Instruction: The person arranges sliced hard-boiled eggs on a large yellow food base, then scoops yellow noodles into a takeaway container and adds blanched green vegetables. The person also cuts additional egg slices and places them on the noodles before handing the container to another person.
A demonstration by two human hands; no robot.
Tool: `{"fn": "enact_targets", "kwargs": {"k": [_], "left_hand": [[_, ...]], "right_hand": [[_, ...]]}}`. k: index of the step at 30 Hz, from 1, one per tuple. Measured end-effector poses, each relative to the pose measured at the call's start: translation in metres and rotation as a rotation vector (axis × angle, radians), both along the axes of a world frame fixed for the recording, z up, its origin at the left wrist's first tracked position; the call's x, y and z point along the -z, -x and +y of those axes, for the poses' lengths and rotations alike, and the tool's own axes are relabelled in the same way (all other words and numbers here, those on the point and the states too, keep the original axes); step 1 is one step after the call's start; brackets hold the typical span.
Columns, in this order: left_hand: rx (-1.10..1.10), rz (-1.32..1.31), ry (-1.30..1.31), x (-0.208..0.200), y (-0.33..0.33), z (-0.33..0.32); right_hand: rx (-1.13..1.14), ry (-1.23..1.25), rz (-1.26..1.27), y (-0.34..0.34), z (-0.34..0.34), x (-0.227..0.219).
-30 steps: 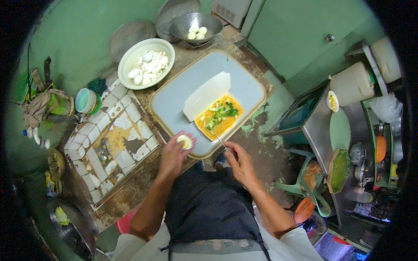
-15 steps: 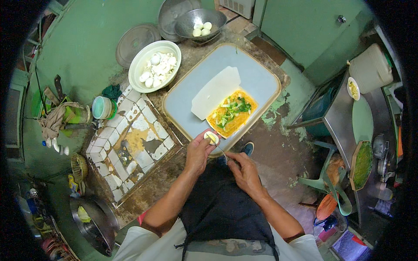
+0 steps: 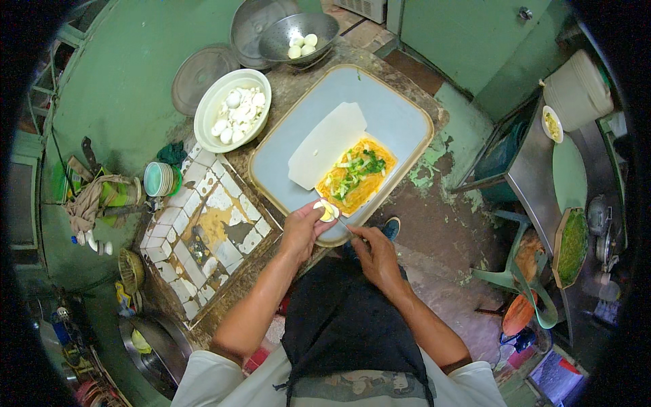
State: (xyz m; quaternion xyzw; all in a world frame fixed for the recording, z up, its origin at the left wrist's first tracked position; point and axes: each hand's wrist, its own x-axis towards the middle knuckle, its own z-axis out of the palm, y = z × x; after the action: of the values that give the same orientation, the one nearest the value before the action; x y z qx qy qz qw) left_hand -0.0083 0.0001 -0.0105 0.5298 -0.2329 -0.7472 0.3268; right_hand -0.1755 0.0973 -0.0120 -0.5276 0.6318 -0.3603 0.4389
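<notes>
Over the near edge of the blue-grey tray (image 3: 278, 152), my left hand (image 3: 300, 229) grips a peeled boiled egg (image 3: 327, 211) that is cut, its yellow yolk exposed. My right hand (image 3: 377, 252) is closed around a thin knife (image 3: 344, 222), whose blade reaches toward the egg; the handle is hidden in my fingers. Just beyond the egg lies a layer of orange-yellow food (image 3: 374, 182) topped with chopped greens and pale pieces. It rests on one part of a white paper sheet or opened box, and the bare white flap (image 3: 327, 142) extends to the left.
Left of the tray stands a pale bowl (image 3: 202, 117) of peeled and broken eggs. Behind it, a metal colander (image 3: 271, 46) holds several whole eggs. Broken tiles (image 3: 224, 200) cover the counter's left side. To the right are a green chair (image 3: 503, 277) and a metal table (image 3: 519, 169).
The cut egg has opened wider in my left hand, showing more yolk. The view has shifted slightly, and the knife stays close to the egg.
</notes>
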Motion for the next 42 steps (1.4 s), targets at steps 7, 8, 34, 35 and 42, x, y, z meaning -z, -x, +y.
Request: {"fn": "enact_targets", "kwargs": {"k": [7,8,34,35,42], "left_hand": [[-0.035,-0.094,0.04,0.002,0.006,-0.011],[-0.034,-0.098,0.044,0.001,0.007,-0.012],[-0.128,0.01,-0.002,-0.003,0.039,-0.02],[-0.115,0.02,0.012,-0.005,0.039,-0.02],[-0.144,0.196,-0.063,-0.003,0.053,-0.026]], "right_hand": [[0.098,-0.311,-0.305,0.001,-0.023,0.01],[0.116,-0.318,-0.373,0.003,-0.026,0.006],[0.116,-0.47,-0.659,0.045,-0.045,-0.013],[0.039,-0.348,-0.484,0.046,-0.042,-0.016],[-0.05,-0.049,-0.099,0.06,-0.035,-0.006]]}}
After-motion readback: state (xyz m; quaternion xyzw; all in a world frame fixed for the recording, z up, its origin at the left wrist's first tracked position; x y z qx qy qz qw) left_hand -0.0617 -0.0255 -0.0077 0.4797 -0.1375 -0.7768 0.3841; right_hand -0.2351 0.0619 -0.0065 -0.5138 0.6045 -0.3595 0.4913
